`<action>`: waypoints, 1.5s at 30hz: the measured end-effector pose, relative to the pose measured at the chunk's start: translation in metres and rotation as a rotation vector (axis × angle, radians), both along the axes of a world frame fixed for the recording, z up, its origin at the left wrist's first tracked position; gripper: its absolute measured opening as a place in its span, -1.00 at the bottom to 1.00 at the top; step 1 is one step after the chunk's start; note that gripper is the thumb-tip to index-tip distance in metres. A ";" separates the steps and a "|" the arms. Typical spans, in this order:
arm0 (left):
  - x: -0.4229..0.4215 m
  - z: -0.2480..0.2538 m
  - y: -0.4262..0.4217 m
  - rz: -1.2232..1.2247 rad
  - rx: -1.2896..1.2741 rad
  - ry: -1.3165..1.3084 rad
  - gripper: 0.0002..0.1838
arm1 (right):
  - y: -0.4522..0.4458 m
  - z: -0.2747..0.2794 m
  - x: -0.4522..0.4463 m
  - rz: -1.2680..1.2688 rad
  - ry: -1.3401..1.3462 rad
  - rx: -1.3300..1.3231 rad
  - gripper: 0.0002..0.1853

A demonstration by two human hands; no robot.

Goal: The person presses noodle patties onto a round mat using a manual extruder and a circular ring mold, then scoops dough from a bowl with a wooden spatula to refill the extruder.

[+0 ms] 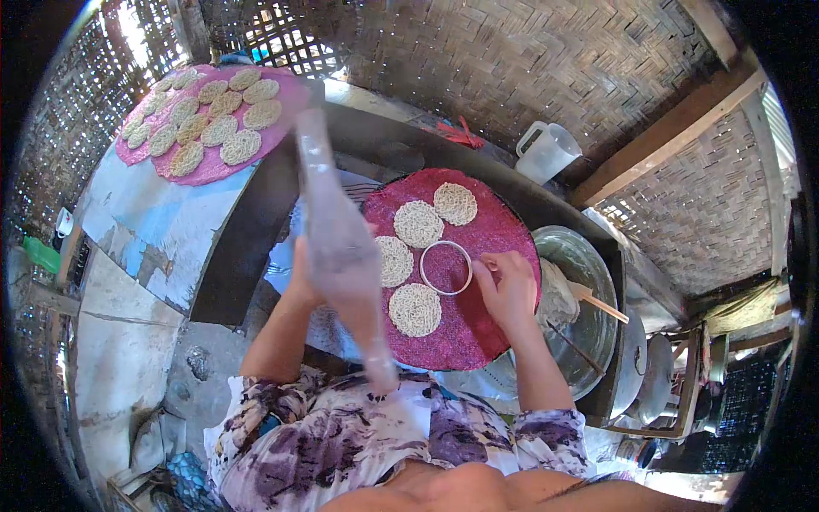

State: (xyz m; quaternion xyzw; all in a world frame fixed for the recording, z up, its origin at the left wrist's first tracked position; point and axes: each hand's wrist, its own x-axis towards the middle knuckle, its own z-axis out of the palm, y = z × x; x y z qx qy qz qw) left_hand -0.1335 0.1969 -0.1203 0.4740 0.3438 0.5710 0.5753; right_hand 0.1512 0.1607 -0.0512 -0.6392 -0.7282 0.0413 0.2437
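On a round tray covered in dark pink mesh cloth (465,337) lie several pale, lacy noodle-like discs (415,310). A thin white ring (446,288) rests on the cloth beside them. My right hand (508,290) is at the ring's right edge, with thumb and fingers pinched on its rim. My left hand (303,275) grips a long, pale tool (341,243) with a wide middle and narrow ends. It is smeared by motion, so its exact kind cannot be made out. The tool hides part of the left hand and the tray's left side.
A second pink cloth (205,171) at the upper left carries several similar discs. To the right, a large metal basin (604,282) holds pale batter or dough and a wooden-handled utensil (604,305). A clear plastic jug (546,155) stands behind, by the woven wall (512,60).
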 end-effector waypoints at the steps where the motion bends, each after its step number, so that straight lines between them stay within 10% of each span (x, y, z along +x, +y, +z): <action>1: 0.005 0.005 -0.001 0.052 0.119 0.193 -0.56 | -0.006 0.004 -0.010 0.127 0.265 -0.074 -0.53; 4: 0.041 0.063 0.000 0.421 0.783 0.877 -0.46 | -0.034 0.013 -0.042 0.405 0.976 -0.573 -0.24; 11: 0.063 0.103 0.067 -0.685 -0.086 -0.524 -0.38 | -0.035 0.029 -0.011 0.264 1.336 -0.966 -0.23; 13: 0.064 0.128 0.074 -0.663 -0.173 -0.778 -0.26 | -0.034 0.027 0.000 0.245 1.400 -1.094 -0.27; 45: 0.103 0.067 0.109 -0.373 -0.214 -0.994 -0.39 | 0.002 0.045 0.027 -0.057 0.403 -0.616 -0.41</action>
